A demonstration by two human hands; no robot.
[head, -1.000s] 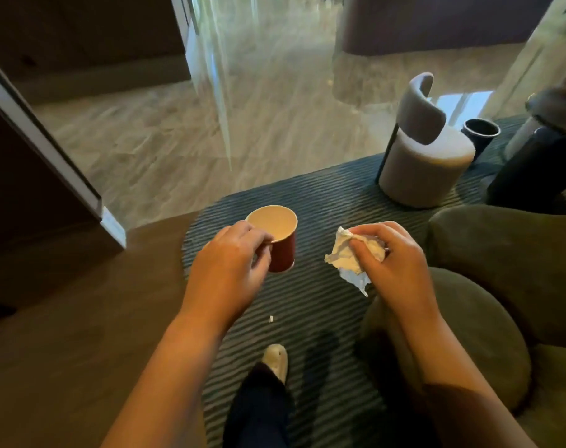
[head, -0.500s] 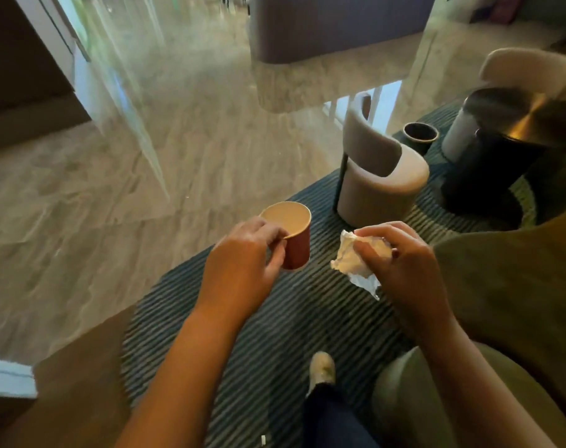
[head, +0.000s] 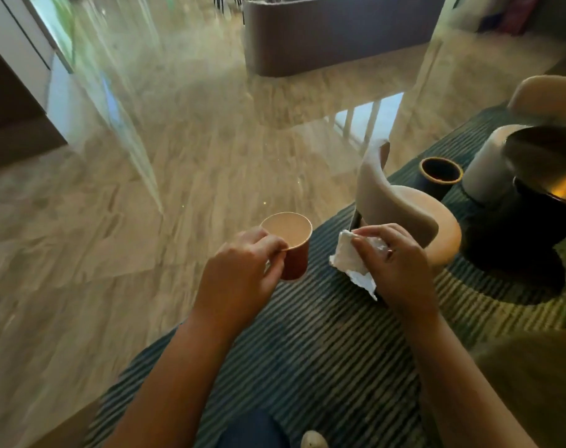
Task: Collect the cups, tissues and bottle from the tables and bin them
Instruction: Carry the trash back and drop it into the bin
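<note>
Polished stone floor (head: 178, 189) fills the left half, with a dark striped rug (head: 323, 334) under the person on the right and a long grey counter (head: 339, 30) at the far end.

Change from half a second back: the view has advanced. The beige chair (head: 388, 202) and the dark round bin (head: 440, 173) behind it sit lower and nearer, and the chair now lies directly behind the right hand. The white strip at the lower left has dropped out of view. Only the toe of 1 shoe (head: 314, 441) shows at the bottom edge. Both hands carry the same 2 items, spaced as before.

Left hand (head: 239, 279): closed on the cup (head: 291, 244), thumb and forefinger pinching the near rim, the other fingers curled against its side.

Right hand (head: 394, 263): fingers bunched tight round the tissue (head: 349, 257), knuckles up.

Cup: paper, red-brown outside, pale tan inside, held in the air above the rug's edge, mouth tipped slightly toward the camera. Whether anything is in it, cannot tell.

Tissue: white, crumpled, just right of the cup and apart from it; 1 ragged corner hangs below the hand.

Black round table (head: 533, 227) stands at far right, beyond the chair. Olive seat (head: 533, 383) in the lower right corner.
</note>
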